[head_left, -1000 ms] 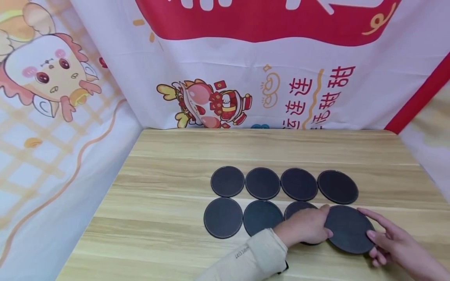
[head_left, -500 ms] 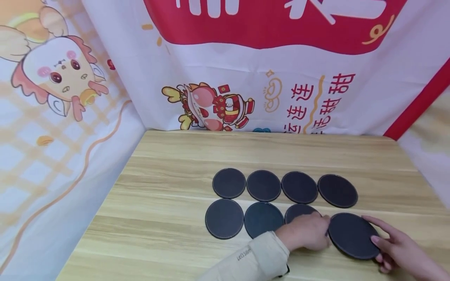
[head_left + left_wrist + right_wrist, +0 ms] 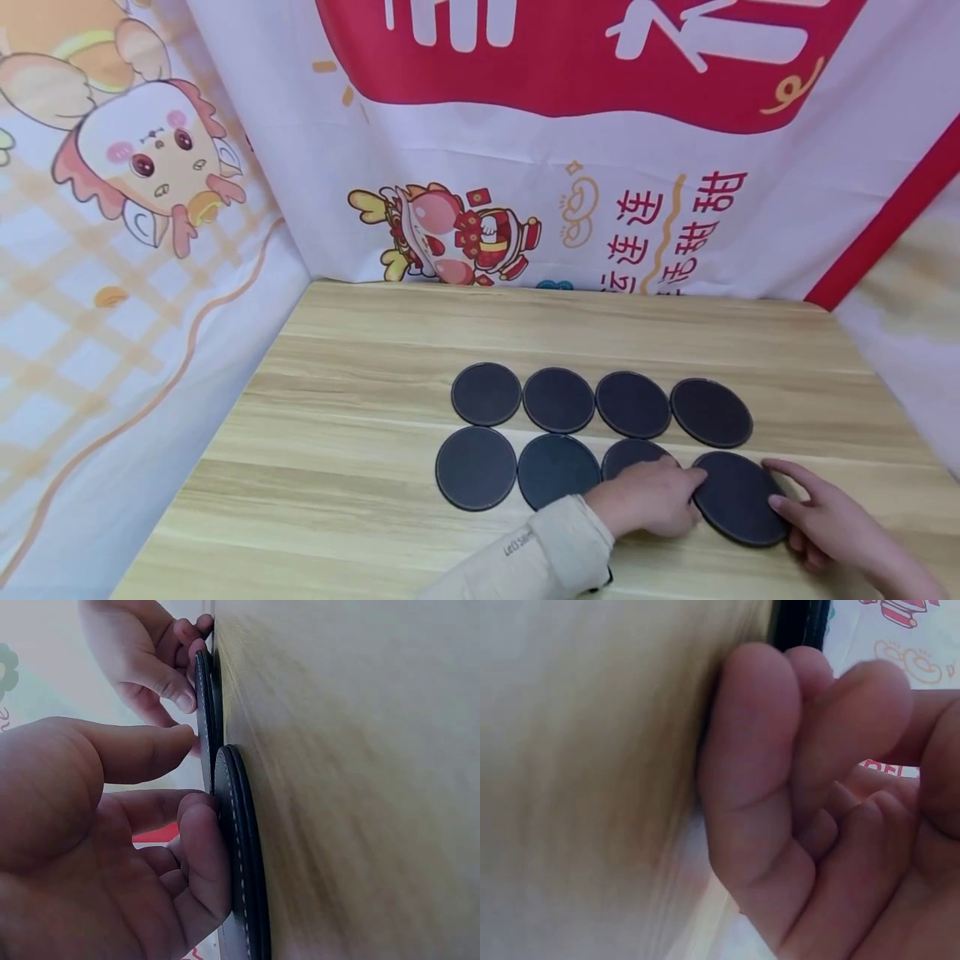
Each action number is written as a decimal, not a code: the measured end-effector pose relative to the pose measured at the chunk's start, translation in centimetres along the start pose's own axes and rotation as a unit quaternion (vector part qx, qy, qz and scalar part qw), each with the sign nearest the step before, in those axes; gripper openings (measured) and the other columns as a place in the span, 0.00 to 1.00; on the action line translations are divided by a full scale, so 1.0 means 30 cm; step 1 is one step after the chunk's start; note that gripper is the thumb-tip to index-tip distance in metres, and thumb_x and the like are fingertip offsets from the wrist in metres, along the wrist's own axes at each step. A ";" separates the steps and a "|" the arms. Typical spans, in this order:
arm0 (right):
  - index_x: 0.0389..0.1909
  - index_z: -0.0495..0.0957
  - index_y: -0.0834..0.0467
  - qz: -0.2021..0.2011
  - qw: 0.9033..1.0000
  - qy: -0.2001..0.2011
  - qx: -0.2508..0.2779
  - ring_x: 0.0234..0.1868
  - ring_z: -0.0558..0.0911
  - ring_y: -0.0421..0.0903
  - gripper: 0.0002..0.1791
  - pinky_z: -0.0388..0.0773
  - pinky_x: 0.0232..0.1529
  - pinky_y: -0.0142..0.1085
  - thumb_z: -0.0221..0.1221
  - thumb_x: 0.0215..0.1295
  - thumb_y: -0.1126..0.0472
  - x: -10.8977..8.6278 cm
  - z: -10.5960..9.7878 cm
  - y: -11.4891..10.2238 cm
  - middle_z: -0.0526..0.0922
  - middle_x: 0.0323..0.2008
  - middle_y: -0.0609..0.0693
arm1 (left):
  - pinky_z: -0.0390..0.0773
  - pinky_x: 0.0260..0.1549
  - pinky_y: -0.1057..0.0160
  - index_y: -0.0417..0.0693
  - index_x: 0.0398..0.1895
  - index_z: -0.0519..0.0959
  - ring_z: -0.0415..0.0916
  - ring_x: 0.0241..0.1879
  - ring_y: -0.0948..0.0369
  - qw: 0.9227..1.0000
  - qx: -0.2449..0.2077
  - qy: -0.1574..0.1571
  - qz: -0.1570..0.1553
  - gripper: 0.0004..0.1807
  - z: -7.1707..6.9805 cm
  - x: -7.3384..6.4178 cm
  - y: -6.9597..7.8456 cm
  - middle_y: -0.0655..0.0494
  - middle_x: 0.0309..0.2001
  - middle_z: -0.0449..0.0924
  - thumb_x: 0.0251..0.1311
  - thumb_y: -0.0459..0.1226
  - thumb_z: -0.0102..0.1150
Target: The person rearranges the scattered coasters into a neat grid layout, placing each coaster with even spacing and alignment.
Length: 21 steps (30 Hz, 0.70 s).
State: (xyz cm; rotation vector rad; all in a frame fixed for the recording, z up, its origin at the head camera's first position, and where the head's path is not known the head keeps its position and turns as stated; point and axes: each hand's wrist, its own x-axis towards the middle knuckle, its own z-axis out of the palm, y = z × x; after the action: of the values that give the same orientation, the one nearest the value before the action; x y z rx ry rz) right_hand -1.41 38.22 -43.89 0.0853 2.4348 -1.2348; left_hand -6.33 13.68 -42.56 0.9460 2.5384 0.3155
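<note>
Round black stitched coasters lie in two rows. My right hand pinches the right edge of the front row's rightmost coaster, thumb on top. My left hand is at that coaster's left edge, a fingertip over its rim, partly covering the neighbouring coaster. In the left wrist view, the left thumb reaches the far coaster, while curled fingers rest against the nearer coaster. The right wrist view shows curled right fingers close to the tabletop and a bit of coaster edge.
The back row of coasters runs just beyond the front one, with several touching. More front-row coasters lie to the left. A wood-grain table carries everything; a printed cloth hangs along its far edge.
The rightmost front coaster shifted slightly right and nearer with my right hand, then moved back left toward its neighbour. My left fingertip reaches over its edge again. The camera view has tilted slightly.
</note>
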 end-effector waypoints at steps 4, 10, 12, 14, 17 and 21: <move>0.74 0.50 0.68 0.010 1.000 0.012 -0.020 0.11 0.71 0.44 0.32 0.74 0.12 0.39 0.52 0.76 0.64 0.006 0.007 -0.002 0.73 0.16 0.55 | 0.74 0.46 0.69 0.70 0.74 0.68 0.70 0.59 0.70 1.000 0.001 -0.002 0.002 0.29 0.002 -0.002 -0.002 0.68 0.64 0.72 0.70 0.51 0.55; 0.73 0.52 0.68 0.013 0.997 0.037 -0.062 0.09 0.73 0.49 0.32 0.75 0.11 0.42 0.53 0.75 0.65 0.022 0.016 -0.011 0.71 0.14 0.54 | 0.75 0.46 0.69 0.69 0.74 0.68 0.71 0.58 0.69 1.000 0.000 0.004 0.003 0.29 0.005 -0.002 -0.010 0.66 0.63 0.73 0.70 0.50 0.55; 0.73 0.52 0.68 0.013 0.997 0.039 -0.070 0.10 0.73 0.50 0.31 0.75 0.11 0.43 0.52 0.75 0.65 0.026 0.017 -0.015 0.71 0.13 0.54 | 0.75 0.46 0.69 0.68 0.74 0.68 0.71 0.58 0.70 1.000 0.000 0.005 0.003 0.29 0.006 -0.002 -0.012 0.66 0.63 0.73 0.70 0.50 0.55; 0.73 0.52 0.68 0.013 0.996 0.040 -0.079 0.10 0.73 0.50 0.31 0.75 0.11 0.42 0.52 0.75 0.65 0.029 0.017 -0.019 0.71 0.13 0.53 | 0.75 0.46 0.69 0.68 0.74 0.68 0.70 0.59 0.70 1.000 0.000 0.004 0.005 0.29 0.005 -0.002 -0.013 0.67 0.63 0.73 0.70 0.49 0.55; 0.74 0.52 0.67 0.016 0.996 0.040 -0.084 0.10 0.73 0.50 0.32 0.74 0.11 0.41 0.51 0.75 0.65 0.029 0.014 -0.025 0.71 0.13 0.53 | 0.74 0.47 0.70 0.67 0.74 0.68 0.69 0.60 0.71 1.000 0.000 0.002 0.008 0.29 0.006 -0.001 -0.012 0.67 0.64 0.73 0.70 0.49 0.55; 0.75 0.53 0.66 0.017 0.994 0.046 -0.096 0.11 0.73 0.50 0.31 0.74 0.11 0.41 0.51 0.76 0.64 0.028 0.010 -0.030 0.71 0.13 0.53 | 0.74 0.47 0.70 0.68 0.74 0.68 0.69 0.60 0.71 1.000 0.000 0.004 0.008 0.29 0.005 -0.001 -0.008 0.67 0.63 0.73 0.70 0.49 0.55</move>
State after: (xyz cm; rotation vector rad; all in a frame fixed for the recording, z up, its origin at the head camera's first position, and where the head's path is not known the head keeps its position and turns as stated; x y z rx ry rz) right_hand -2.28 37.33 -43.67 0.1303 2.6081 -0.9966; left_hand -6.38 13.49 -42.78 0.9660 2.5398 0.3254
